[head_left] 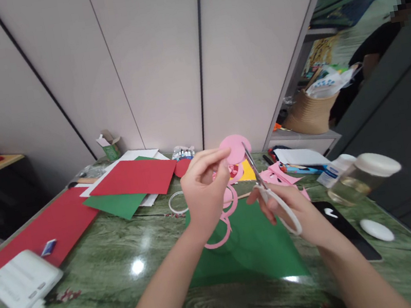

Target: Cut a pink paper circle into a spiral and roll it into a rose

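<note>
While the wearer's two hands are raised over the table, what catches my eye from here is how the pink paper disc sits against the scissors. The disc is up beyond the fingers, its flat face turned roughly toward the wearer, and the left hand is the nearer one: its thumb and fingers are bent in a pinch on the disc's near left edge. The right hand has its fingers at the white scissor handles, gripping them lower down and to the right. From those handles the scissors' long axis runs away from the wearer and slants left, so the blade tips overlap the disc's right side; whether they touch it, I can't tell, nor how far the blades are parted. Pink paper loops curl below the disc, beside the left hand, above the green sheet; I can't make out whether they join it.
</note>
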The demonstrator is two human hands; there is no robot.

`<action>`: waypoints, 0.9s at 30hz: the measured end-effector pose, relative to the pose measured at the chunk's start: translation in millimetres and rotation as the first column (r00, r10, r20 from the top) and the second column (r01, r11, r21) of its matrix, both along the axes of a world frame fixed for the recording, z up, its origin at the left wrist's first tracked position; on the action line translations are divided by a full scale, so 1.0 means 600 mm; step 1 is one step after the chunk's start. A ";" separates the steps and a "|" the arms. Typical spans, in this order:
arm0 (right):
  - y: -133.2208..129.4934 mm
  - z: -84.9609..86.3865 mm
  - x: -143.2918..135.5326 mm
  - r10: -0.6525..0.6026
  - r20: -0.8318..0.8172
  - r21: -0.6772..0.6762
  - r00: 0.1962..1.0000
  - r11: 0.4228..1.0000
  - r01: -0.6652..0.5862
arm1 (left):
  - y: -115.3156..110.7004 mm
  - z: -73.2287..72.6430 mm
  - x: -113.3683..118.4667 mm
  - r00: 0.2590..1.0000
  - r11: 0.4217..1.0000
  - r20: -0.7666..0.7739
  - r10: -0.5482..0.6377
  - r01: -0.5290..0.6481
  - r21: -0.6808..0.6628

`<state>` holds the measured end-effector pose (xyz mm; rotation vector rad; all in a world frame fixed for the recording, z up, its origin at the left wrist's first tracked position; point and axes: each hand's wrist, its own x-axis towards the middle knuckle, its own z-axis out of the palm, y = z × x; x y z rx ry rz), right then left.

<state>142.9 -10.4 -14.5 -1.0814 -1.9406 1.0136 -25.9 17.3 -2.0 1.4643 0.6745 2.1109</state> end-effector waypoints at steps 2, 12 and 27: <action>0.001 0.000 0.001 -0.007 0.007 0.001 1.000 1.000 0.007 | 0.000 0.001 -0.001 1.000 1.000 -0.003 0.013 -0.013 -0.005; 0.005 -0.006 0.005 -0.006 0.021 -0.010 1.000 1.000 0.007 | 0.002 0.001 -0.001 0.999 1.000 0.040 0.001 0.000 -0.022; -0.001 0.001 0.004 0.013 -0.020 0.000 1.000 1.000 -0.013 | -0.002 -0.001 -0.003 0.997 0.998 -0.047 -0.060 0.058 -0.030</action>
